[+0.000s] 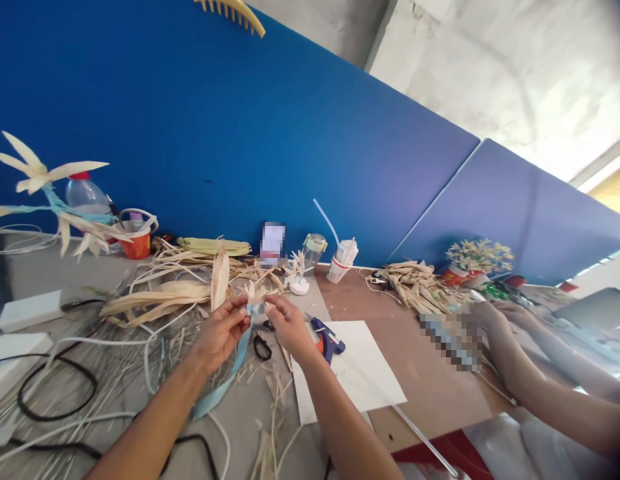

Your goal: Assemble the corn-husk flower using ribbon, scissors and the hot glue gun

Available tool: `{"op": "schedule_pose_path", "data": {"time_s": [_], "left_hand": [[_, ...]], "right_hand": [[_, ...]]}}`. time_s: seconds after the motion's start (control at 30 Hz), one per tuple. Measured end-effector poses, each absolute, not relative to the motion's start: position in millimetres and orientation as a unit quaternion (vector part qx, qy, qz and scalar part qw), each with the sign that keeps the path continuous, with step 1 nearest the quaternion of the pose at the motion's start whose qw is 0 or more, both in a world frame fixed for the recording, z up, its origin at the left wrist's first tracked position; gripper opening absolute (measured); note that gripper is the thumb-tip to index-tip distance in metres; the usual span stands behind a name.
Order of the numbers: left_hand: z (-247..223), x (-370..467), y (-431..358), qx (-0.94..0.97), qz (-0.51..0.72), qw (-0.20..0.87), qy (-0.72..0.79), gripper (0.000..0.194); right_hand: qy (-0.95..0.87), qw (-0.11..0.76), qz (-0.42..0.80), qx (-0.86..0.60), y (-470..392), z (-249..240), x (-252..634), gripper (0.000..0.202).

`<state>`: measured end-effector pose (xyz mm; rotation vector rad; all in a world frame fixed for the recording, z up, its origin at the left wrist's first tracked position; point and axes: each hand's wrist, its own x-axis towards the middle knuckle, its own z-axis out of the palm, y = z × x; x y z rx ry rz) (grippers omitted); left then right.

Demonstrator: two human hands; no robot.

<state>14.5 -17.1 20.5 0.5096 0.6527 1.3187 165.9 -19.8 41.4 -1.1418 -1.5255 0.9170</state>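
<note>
Both hands meet above the middle of the table. My left hand (221,333) pinches a light blue ribbon (239,353), whose free end hangs down to the left toward the table. Closed beside it, my right hand (289,325) holds the other side of the small pale husk flower (254,293), where the ribbon touches its base. Below the hands lie black-handled scissors (263,348). Just right of my right hand, a blue glue gun (330,340) rests on a white sheet (363,373).
Dried husks (160,300), thin wires and cables (85,343) cover the left side. A phone (273,244), a jar (315,248) and a paper cup (340,265) stand at the back. Another person's arms (520,360) reach in from the right.
</note>
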Motion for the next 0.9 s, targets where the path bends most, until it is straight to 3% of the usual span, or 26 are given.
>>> {"op": "schedule_pose_path", "data": {"time_s": [0.3,0.9], "left_hand": [[16,16,-15,0.252,0.600,0.694,0.308,0.027],[21,27,-22,0.302,0.621,0.628,0.358,0.024]], "right_hand": [[-0.507,0.506,0.518,-0.469,-9,32,143,0.011],[-0.473,0.496,0.457,-0.566,-16,23,135,0.010]]}}
